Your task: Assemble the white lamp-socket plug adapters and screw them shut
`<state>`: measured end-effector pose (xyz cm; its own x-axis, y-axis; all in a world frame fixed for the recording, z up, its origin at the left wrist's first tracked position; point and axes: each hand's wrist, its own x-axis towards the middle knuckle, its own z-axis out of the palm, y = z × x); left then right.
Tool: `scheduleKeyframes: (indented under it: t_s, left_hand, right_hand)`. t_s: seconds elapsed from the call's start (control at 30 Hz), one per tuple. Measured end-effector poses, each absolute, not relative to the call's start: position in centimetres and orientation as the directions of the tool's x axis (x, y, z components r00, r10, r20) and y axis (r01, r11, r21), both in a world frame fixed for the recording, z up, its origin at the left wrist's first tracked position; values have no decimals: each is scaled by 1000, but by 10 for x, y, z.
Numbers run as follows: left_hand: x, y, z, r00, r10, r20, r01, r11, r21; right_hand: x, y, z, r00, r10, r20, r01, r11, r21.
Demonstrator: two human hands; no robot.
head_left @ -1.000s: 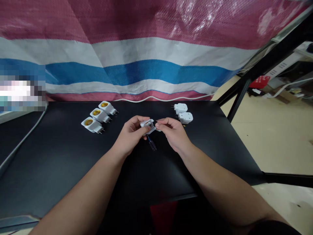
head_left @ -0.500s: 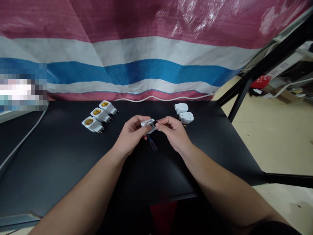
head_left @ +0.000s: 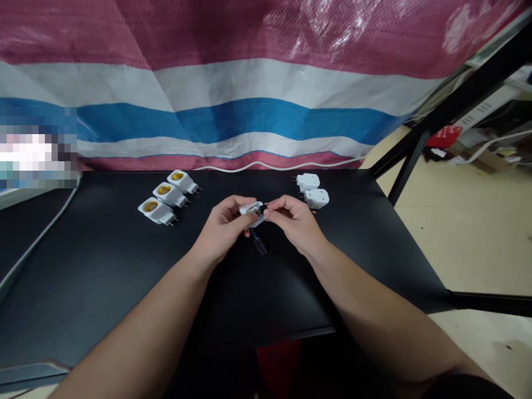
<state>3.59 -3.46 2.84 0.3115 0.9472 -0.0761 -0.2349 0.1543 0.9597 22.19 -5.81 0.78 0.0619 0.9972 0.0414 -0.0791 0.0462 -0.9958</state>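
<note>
My left hand [head_left: 222, 227] is closed around an opened white plug-in lamp socket housing [head_left: 249, 209], its thumb on the near side. Small metal parts show inside the housing, though too small to tell apart. At the housing's right edge, my right hand [head_left: 293, 221] is closed in a pinch of thumb and forefinger. A small dark bit shows by those fingertips, and what they grip cannot be made out. Just below the housing lies a screwdriver [head_left: 259, 244] with a dark translucent handle, its tip end hidden near my left fingers.
Three white lamp sockets [head_left: 158, 213] with brass-coloured threads and plug pins stand at left on the black table [head_left: 124, 277]. Two white plug pieces [head_left: 316, 198] lie at right, a tiny brass part [head_left: 314, 212] beside them. A white cable [head_left: 257, 164] runs along the striped sheet behind.
My right fingertips have shifted very slightly at the housing's edge. The left hand, screwdriver and other pieces stay in place.
</note>
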Motion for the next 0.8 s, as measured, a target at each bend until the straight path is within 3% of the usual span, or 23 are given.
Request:
scheduleKeyframes:
  t_s: [0.27,0.8]
  left_hand:
    - [35,-33,25,299,953,-48,-193,109,975]
    - [33,-32,18,277,961,6,-126,30,992]
  right_hand:
    - [225,-56,6,6,1000,10,-111,11,-994]
    - [221,-58,7,60,997,-47,-182,-36,-983]
